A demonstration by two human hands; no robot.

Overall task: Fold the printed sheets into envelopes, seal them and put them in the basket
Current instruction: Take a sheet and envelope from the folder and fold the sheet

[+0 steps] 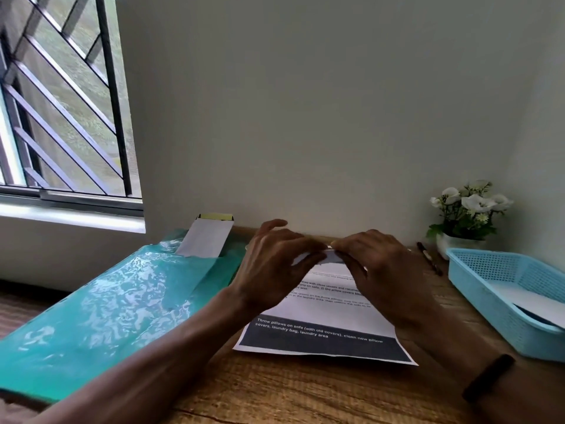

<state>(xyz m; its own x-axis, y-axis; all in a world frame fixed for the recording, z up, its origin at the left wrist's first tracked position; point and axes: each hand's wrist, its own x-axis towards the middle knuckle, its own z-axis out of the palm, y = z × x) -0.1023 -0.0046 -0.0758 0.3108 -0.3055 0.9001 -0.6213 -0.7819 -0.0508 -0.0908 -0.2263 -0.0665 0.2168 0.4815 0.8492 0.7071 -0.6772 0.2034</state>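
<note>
The printed sheet (324, 313) lies flat on the wooden table (275, 390), directly in front of the person. Its far edge is lifted and turned toward the near side; both hands meet at that edge. The left hand (275, 264) has its fingers (308, 250) curled, pinching the raised paper edge against the thumb. The right hand (382, 270) does the same from the other side, fingertips touching the same strip of paper, almost touching the left hand's. The near part of the sheet rests on the table between the two forearms, with a dark printed band and white text along its near edge.

The table is brown wood grain and runs up to a plain pale wall. A teal plastic folder (107, 310) lies left of the sheet, with a white envelope (206, 240) poking out of its far end against the wall. A light blue mesh basket (516, 301) sits at right, well apart from the sheet, with white paper inside. A pen (429, 258) lies between sheet and basket. A small pot of white flowers (467, 212) stands behind the basket. A barred window (61, 102) is at left. A dark band (486, 377) circles the right wrist.

The sheet's long axis runs from the person toward the wall, slightly skewed; its near edge slopes down to the right.
</note>
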